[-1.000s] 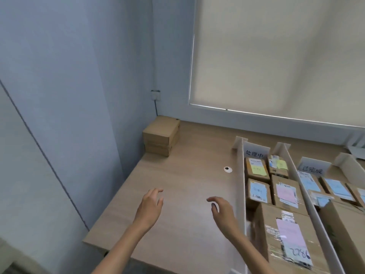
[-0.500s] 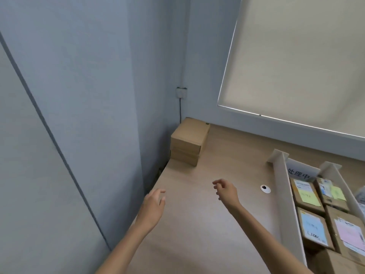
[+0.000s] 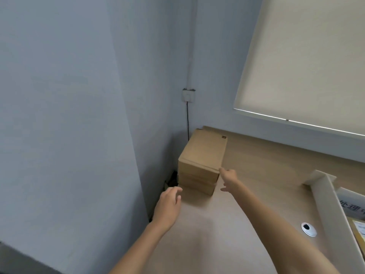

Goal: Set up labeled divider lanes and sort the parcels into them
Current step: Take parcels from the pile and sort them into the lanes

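A stack of plain brown cardboard boxes (image 3: 203,155) stands in the far left corner of the wooden table (image 3: 217,224), against the grey wall. My right hand (image 3: 229,179) is stretched out with its fingertips at the stack's near right corner, fingers spread and holding nothing. My left hand (image 3: 168,202) hovers open just short of the stack's lower left side. At the right edge a white divider wall (image 3: 333,212) runs along the table, with a white label card (image 3: 351,206) printed in dark characters behind it and part of a parcel (image 3: 358,230) in that lane.
A white cable grommet (image 3: 308,229) sits in the tabletop near the divider. A wall socket (image 3: 188,95) with a dark cable hangs above the boxes. A drawn roller blind (image 3: 308,62) covers the window at the back right.
The view has swung left toward the corner. Both hands have reached forward to the box stack, and most of the sorted parcel lanes have slid out of view on the right.
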The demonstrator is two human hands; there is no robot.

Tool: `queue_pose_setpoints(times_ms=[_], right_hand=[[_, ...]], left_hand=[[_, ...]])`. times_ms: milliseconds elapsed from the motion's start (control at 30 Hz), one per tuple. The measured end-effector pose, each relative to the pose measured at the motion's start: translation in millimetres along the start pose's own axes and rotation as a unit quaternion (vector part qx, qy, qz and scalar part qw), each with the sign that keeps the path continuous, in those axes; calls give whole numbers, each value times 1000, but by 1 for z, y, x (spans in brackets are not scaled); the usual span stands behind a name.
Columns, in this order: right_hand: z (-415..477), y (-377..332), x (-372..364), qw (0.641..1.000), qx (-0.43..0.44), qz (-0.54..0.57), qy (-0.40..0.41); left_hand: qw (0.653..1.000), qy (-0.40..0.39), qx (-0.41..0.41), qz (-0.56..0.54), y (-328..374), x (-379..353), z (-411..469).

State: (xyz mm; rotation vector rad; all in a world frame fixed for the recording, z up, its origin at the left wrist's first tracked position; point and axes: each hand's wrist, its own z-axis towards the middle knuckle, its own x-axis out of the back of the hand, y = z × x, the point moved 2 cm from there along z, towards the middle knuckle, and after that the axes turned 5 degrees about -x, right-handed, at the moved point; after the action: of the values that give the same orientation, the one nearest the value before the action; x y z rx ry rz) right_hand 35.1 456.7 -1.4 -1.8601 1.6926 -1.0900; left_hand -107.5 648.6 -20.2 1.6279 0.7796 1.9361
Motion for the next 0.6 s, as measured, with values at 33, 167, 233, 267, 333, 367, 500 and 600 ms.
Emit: queue_pose_setpoints(times_ms=[33,167,233,267,333,367,500,600], right_hand=[[10,-4,-5,1000,-21,19,-4],[45,-11,-19,995,-68,67,-20],[58,-8,-26,993,-67,89,-31],[64,-4,-30,992,-64,101,-35],[73,1,-38,992,-50,115,-34],[77,3,-43,991,-42,119,-33],[87,7,-52,973,-63,219,-43],[93,8,-51,958,-76,275,-28]], left_hand=[[1000,2,-2,-1,-3,-3,15],[1000,2,1,-9,-11,-14,59],[1000,0,5,-15,-16,-18,71],[1000,-2,7,-18,-19,-20,74],[1000,-7,11,-24,-26,-22,77],[999,-9,14,-28,-29,-23,77],[999,-7,30,-28,-44,-24,69],[999,0,42,-25,-52,-23,57]])
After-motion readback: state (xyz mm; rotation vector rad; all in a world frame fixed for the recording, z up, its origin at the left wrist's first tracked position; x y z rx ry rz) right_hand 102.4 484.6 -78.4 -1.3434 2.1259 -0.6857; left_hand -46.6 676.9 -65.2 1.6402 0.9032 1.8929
